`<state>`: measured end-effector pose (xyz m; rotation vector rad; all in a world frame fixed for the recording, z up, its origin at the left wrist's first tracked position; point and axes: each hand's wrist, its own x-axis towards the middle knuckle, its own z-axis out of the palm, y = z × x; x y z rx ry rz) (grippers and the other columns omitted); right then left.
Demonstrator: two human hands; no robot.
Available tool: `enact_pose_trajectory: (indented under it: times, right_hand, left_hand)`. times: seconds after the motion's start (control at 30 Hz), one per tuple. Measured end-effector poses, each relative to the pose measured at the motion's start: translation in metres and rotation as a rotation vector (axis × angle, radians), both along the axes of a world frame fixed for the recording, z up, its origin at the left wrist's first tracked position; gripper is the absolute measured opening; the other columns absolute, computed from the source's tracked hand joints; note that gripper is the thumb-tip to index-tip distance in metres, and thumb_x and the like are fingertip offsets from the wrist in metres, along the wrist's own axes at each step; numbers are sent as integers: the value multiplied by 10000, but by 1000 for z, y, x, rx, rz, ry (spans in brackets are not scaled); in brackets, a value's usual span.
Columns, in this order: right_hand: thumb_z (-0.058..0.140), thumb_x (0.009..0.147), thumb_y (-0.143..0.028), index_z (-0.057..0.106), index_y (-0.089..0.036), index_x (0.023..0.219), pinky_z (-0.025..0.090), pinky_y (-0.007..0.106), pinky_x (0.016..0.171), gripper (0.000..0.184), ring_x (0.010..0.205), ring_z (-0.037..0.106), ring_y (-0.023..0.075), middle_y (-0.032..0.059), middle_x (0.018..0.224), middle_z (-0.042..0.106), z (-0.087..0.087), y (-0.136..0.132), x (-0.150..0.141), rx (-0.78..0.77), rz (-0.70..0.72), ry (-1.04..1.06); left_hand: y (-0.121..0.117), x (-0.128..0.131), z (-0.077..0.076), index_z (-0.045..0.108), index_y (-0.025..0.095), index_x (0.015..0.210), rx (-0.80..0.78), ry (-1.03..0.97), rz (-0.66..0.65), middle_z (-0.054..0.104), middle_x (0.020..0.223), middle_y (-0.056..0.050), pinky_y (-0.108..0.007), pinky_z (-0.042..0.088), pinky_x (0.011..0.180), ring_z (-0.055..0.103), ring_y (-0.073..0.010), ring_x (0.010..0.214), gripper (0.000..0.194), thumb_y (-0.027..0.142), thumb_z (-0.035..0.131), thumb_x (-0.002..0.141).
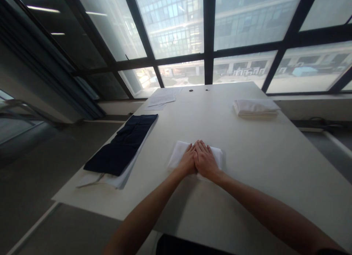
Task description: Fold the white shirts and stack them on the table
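Note:
A folded white cloth [176, 153] lies flat near the middle of the white table [192, 119]. Both of my hands press on top of it, side by side and touching. My left hand [188, 161] rests on the cloth with fingers stretched forward, partly hidden along its inner edge by the other hand. My right hand [205, 160] also lies flat, fingers extended, slightly overlapping the left. Neither hand grips anything. The cloth's edges show to the left and right of the hands; its middle is covered.
Dark navy folded fabric [123, 145] lies on white material along the table's left edge. Paper sheets [162, 97] sit at the far left. A stack of folded white cloths [255, 107] is at the far right. Windows [181, 27] stand behind the table.

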<state>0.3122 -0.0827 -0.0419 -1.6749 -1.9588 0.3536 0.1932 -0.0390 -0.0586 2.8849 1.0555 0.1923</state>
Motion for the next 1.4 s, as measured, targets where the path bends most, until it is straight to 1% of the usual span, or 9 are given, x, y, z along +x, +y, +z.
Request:
enact_pose_trajectory:
  times: [0.13,0.27,0.6,0.73,0.87,0.97,1.1,1.27,1.4]
  right_hand:
    - [310,1052,-447,286,-10,1601,160,483,1255,701,1557,210,298,205,1662,266,-17,-5,2,-29,-26,-94]
    - [337,1034,-517,340,22,1568,149,494,1254,758,1557,198,325,246,1645,282,-27,-12,16,-36,-37,-139]
    - [395,998,-527,341,97,1528,154,501,1252,820,1552,189,362,313,1626,276,-50,-24,60,-68,-272,-150]
    - [280,1036,-445,426,25,1506,166,507,1255,680,1540,254,317,263,1605,368,-58,-26,98,-47,-237,-79]
    - [264,1041,-410,483,-52,1482,284,511,1226,609,1482,378,286,227,1551,468,-57,-39,122,48,-255,127]
    - [375,1023,-405,614,-137,1346,405,488,1156,483,1344,520,276,176,1396,604,-50,-56,119,152,-168,258]
    - [483,995,-354,689,-193,1186,511,466,1027,324,1148,609,276,135,1193,661,-41,-76,99,149,-84,283]
    - [538,975,-299,656,-235,1318,474,514,1088,368,1258,547,305,139,1345,600,-40,-85,83,177,-34,213]
    - [538,979,-297,684,-230,1313,450,516,1113,370,1296,522,311,141,1412,577,-45,-81,91,160,17,126]
  left_hand:
    - [12,-15,-3,273,128,1617,-62,-14,65,273,1674,-162,-440,189,1266,212,-243,1566,661,355,427,1015]
    - [29,-32,-2,333,129,1595,-104,-26,161,339,1645,-163,-447,213,1260,279,-239,1545,619,453,261,1073]
    - [63,-77,-13,321,106,1589,-165,-46,414,266,1668,-167,-558,163,1253,206,-278,1565,585,369,244,1072]
    - [66,-89,-12,474,120,1499,-212,-319,492,419,1599,-152,-512,197,1257,336,-267,1520,533,350,317,1046]
    - [53,-104,-6,581,121,1395,-261,-678,552,641,1404,-154,-420,428,1147,602,-244,1313,525,400,323,1033]
    - [35,-118,-1,672,132,1267,-346,-843,555,725,1259,-141,-400,537,1007,702,-256,1119,510,487,473,959]
    - [5,-130,6,723,135,1170,-314,-788,588,754,1151,-135,-387,572,880,717,-265,1001,544,568,534,901]
    - [-28,-133,8,757,139,1100,-331,-777,650,776,1079,-131,-400,570,897,725,-281,999,523,574,546,900]
    - [-43,-128,8,769,156,1075,-326,-768,663,780,1081,-118,-403,585,883,735,-280,975,449,520,622,857]
